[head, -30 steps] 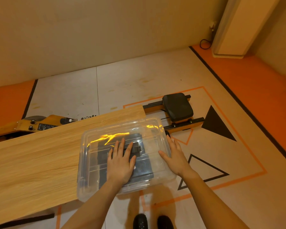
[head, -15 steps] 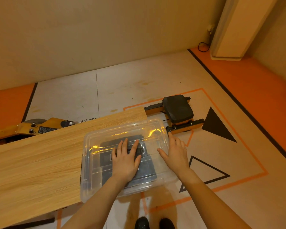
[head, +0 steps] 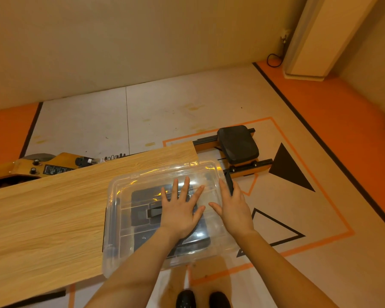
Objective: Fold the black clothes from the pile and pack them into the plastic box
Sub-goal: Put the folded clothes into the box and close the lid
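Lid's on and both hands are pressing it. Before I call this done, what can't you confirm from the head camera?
- Black clothes in the plastic box: glare on the lid and the left hand hide how they are folded and how many there are.
- Right-side latch: the right hand covers part of it, so whether it is locked is unclear.
- Box's near right corner: overhangs the table; its support is hidden.

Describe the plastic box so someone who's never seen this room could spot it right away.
Find the long wooden table in the lower left. At its right end sits the plastic box, lid on, overhanging the table's edge, with the left hand flat on top and the right hand at its right side. It is the only see-through thing here, and dark folded clothes show inside.
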Available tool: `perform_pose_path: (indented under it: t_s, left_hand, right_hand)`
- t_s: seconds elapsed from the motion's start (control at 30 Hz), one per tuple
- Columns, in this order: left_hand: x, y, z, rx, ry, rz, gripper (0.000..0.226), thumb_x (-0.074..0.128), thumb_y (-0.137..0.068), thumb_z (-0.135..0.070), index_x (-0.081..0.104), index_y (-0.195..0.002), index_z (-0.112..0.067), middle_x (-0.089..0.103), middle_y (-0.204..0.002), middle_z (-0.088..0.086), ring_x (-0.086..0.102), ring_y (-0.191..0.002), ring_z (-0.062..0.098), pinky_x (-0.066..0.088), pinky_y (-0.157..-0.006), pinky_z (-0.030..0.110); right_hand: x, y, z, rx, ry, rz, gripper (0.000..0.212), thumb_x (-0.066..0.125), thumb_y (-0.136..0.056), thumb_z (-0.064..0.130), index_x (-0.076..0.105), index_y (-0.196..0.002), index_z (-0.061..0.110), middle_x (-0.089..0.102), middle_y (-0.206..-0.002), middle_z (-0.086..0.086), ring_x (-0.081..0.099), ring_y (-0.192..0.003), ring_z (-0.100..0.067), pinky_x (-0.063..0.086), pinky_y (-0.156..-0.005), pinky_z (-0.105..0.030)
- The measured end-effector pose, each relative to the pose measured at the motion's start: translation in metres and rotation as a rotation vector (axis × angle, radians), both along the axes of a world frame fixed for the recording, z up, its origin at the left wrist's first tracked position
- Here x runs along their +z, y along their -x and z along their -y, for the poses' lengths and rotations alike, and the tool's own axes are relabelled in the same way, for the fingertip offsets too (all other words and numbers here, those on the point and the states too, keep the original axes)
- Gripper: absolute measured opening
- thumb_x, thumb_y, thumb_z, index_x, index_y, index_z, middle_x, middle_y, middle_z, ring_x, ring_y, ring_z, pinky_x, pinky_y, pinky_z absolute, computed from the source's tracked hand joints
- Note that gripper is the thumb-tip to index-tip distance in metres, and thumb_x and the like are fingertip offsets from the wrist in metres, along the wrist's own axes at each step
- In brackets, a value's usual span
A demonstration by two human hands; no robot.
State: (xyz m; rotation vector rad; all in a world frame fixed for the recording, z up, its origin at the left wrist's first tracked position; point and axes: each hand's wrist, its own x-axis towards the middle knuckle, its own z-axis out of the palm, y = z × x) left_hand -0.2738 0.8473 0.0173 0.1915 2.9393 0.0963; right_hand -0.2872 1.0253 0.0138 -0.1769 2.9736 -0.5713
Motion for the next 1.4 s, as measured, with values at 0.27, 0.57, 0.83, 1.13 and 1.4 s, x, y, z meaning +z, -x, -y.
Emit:
perform_pose_path:
  t_s: [0.27, 0.57, 0.83, 1.13, 1.4]
  left_hand:
    - [-0.005, 0.003, -0.001, 0.004, 0.001, 0.001, 0.060, -0.001, -0.089, -0.068, -0.016, -0.145, -0.051, -0.023, -0.158, -0.003, -0.026, -0.144, 0.030, -0.011, -0.112, 0.063]
    - [0.005, 0.001, 0.001, -0.016, 0.002, 0.033, 0.064, -0.003, -0.087, -0.068, -0.010, -0.147, -0.048, -0.021, -0.159, -0.002, -0.022, -0.145, 0.030, -0.009, -0.113, 0.062]
    - [0.019, -0.034, 0.076, 0.167, -0.068, 0.007, 0.087, -0.016, -0.077, -0.074, 0.013, -0.151, -0.039, 0.003, -0.162, 0.002, 0.000, -0.148, 0.026, 0.001, -0.116, 0.050]
    - [0.033, -0.090, 0.164, 0.372, -0.158, -0.030, 0.059, 0.028, -0.099, -0.051, 0.011, -0.153, -0.033, 0.007, -0.161, 0.003, 0.007, -0.147, 0.027, 0.023, -0.114, 0.047]
    - [0.014, -0.116, 0.191, 0.444, -0.413, 0.095, 0.068, 0.034, -0.097, -0.055, -0.003, -0.152, -0.039, -0.019, -0.159, -0.005, -0.013, -0.147, 0.025, 0.014, -0.117, 0.050]
  right_hand:
    - [0.006, -0.002, 0.004, 0.069, -0.092, 0.006, 0.064, 0.039, -0.099, 0.050, 0.023, -0.154, 0.022, 0.021, -0.156, -0.022, 0.042, -0.132, -0.033, 0.046, -0.100, -0.038]
    - [0.002, -0.006, 0.003, 0.068, -0.123, -0.071, 0.054, 0.058, -0.093, 0.043, 0.051, -0.140, 0.019, 0.042, -0.144, -0.028, 0.060, -0.111, -0.039, 0.057, -0.075, -0.042]
    - [0.019, -0.011, 0.009, 0.045, -0.191, -0.040, 0.052, 0.042, -0.101, 0.042, 0.035, -0.150, 0.027, 0.016, -0.160, -0.019, 0.028, -0.142, -0.037, 0.037, -0.106, -0.049]
    - [0.017, -0.034, 0.119, 0.409, -0.266, -0.050, 0.069, 0.028, -0.090, 0.068, 0.058, -0.135, 0.025, 0.046, -0.148, -0.017, 0.042, -0.136, -0.038, 0.024, -0.111, -0.051]
    - [-0.003, -0.042, 0.127, 0.445, -0.250, -0.007, 0.079, 0.007, -0.093, 0.072, 0.038, -0.149, 0.025, 0.034, -0.156, -0.011, 0.030, -0.144, -0.033, 0.010, -0.114, -0.047]
